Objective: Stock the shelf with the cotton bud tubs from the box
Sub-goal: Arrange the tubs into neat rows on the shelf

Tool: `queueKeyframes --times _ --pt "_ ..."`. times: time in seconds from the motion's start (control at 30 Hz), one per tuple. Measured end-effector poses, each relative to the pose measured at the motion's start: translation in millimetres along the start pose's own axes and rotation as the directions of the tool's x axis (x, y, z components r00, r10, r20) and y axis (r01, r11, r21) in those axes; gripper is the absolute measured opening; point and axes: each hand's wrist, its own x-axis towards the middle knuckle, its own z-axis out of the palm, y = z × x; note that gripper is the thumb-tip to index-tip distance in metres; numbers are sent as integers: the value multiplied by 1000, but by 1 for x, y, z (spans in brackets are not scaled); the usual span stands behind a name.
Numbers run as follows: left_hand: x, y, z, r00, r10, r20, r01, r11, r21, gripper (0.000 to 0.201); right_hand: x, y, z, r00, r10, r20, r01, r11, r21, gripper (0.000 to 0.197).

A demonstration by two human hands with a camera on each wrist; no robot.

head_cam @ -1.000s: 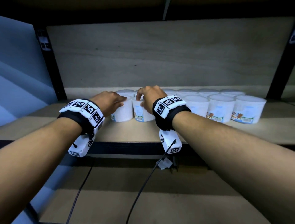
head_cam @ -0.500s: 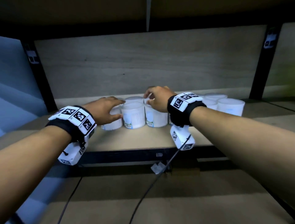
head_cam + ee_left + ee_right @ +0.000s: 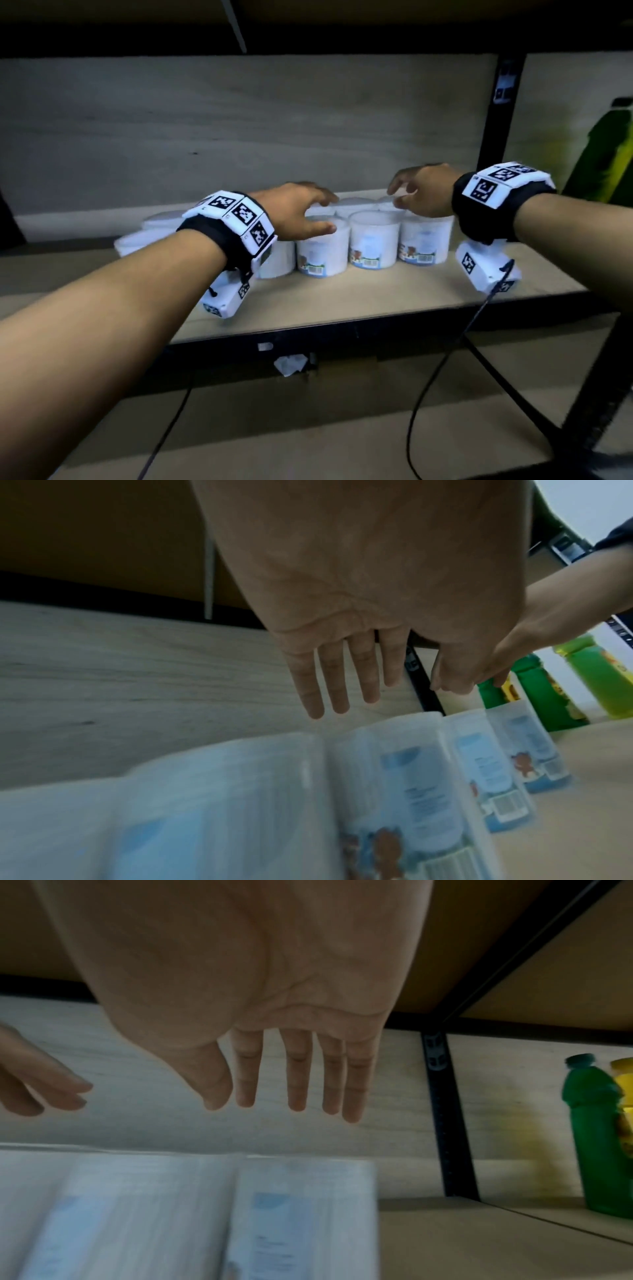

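Tubs (image 3: 374, 240) shelved — your left hand (image 3: 298, 211) and right hand (image 3: 423, 196) splayed above, grasping nothing; next, fetch more from the box.

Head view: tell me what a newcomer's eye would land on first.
First, the cluster of white round plastic cotton bud tubs with blue bear labels, standing at the middle of the pale wooden shelf. Next, the left hand and right hand, fingers spread and empty, just above the tub lids. Last, the green plastic bottle beyond the black upright at far right.
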Motion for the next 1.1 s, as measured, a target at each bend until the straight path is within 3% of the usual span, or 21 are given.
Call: queueKeyframes --times 0.17,0.47,0.77,1.1 --pt "42 33 9 998 57 10 -56 998 -16 62 -1 37 1 993 98 61 -94 993 -65 41" --pt "97 64 32 990 3 139 -9 999 43 76 6 53 9 980 124 156 -115 991 -65 66" --pt "106 68 40 989 -59 134 53 997 49 60 5 52 23 984 119 134 -115 993 -40 52" --pt "97 67 35 993 -18 113 18 1000 -6 57 0 47 18 984 112 138 -110 994 -19 49"
